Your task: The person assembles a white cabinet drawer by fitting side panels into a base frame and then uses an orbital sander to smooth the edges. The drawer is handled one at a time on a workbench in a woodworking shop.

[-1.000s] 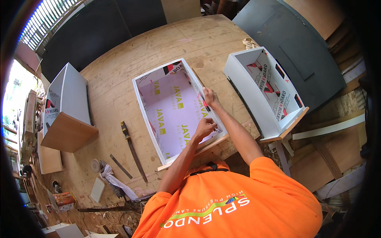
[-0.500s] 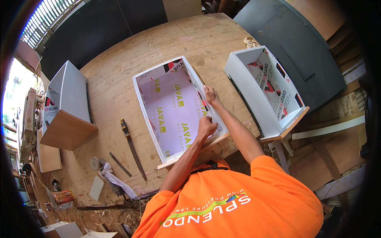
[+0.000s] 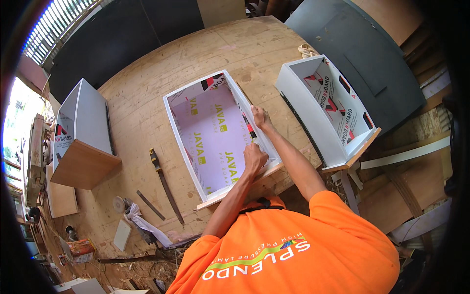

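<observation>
**Right hand [image 3: 261, 117] is gripping a white drawer [image 3: 208, 105] while the left hand [image 3: 255, 158] is curling inside it**

Nearest, an orange shirt [image 3: 289, 245] is filling the lower edge, and the left forearm [image 3: 227, 208] is hiding part of the drawer's near end. The hands are staying apart: the right is closing on the right wall's top edge, the left is bending beside that wall's inner face. Its fingers are turning out of sight, so I cannot tell whether they are holding anything.

The drawer is lying open side up on the table [image 3: 235, 44], showing white walls, a lilac floor with green print and a wooden strip along its near end.

To its left, a file [image 3: 164, 182] with a black-and-yellow handle and a thin dark strip [image 3: 150, 205] are lying loose; a white cloth [image 3: 147, 228] is partly covering a tool. Two more drawers are flanking it, one at left [image 3: 92, 117], one at right [image 3: 308, 115]. Beyond, dark panels [image 3: 122, 36] are bordering the table.
</observation>
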`<action>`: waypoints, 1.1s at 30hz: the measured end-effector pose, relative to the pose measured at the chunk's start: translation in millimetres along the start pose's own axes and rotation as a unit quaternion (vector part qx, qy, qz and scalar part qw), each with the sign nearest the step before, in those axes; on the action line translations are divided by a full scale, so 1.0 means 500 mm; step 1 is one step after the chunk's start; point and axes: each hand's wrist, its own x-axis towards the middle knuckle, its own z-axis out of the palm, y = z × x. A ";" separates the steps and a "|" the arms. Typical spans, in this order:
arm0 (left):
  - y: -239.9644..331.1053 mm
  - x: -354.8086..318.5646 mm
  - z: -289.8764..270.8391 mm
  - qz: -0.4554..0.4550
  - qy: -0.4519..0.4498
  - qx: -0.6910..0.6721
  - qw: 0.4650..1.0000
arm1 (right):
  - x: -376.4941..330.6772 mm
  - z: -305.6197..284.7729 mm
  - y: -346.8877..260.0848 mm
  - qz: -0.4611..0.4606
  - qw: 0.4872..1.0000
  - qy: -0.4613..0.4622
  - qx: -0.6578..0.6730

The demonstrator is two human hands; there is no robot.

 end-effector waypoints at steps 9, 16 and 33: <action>-0.039 0.026 0.030 -0.123 0.030 -0.130 0.983 | -0.005 -0.013 -0.019 0.016 1.000 -0.023 -0.010; -0.105 0.062 -0.032 -0.285 0.054 -0.394 0.872 | -0.003 -0.015 -0.027 0.032 0.999 -0.029 -0.004; -0.050 0.050 -0.025 -0.135 -0.245 -0.387 0.879 | -0.003 -0.013 -0.018 0.012 0.999 -0.026 0.021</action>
